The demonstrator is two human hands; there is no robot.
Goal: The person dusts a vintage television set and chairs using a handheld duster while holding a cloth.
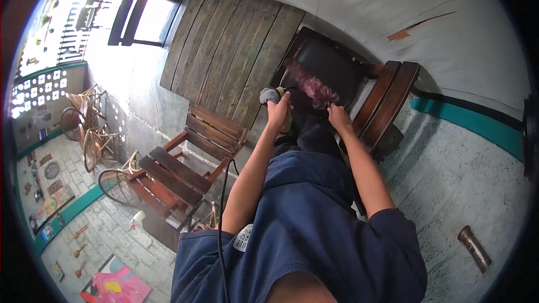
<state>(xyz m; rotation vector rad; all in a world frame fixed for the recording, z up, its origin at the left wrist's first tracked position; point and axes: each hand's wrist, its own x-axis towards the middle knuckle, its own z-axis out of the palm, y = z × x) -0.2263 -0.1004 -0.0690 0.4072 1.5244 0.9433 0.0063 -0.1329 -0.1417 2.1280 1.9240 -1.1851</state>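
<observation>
My right hand (338, 118) is closed on the end of a fluffy pink-purple duster (315, 88), partly smeared by motion. The duster stretches over the dark seat of a chair (328, 59). Bunched in my left hand (277, 112) is a grey and yellow cloth (270, 96), with its folds poking out above my fingers. This hand is beside the near corner of a wooden plank table (230, 50). My dark trousers show between my forearms.
Beside the dark seat stands a slatted wooden backrest (387, 101). A wooden slatted chair (177, 182) is at the left, near rattan furniture (90, 120). A white spray bottle (137, 219) stands farther left. A dark cable (222, 235) runs down past my left arm.
</observation>
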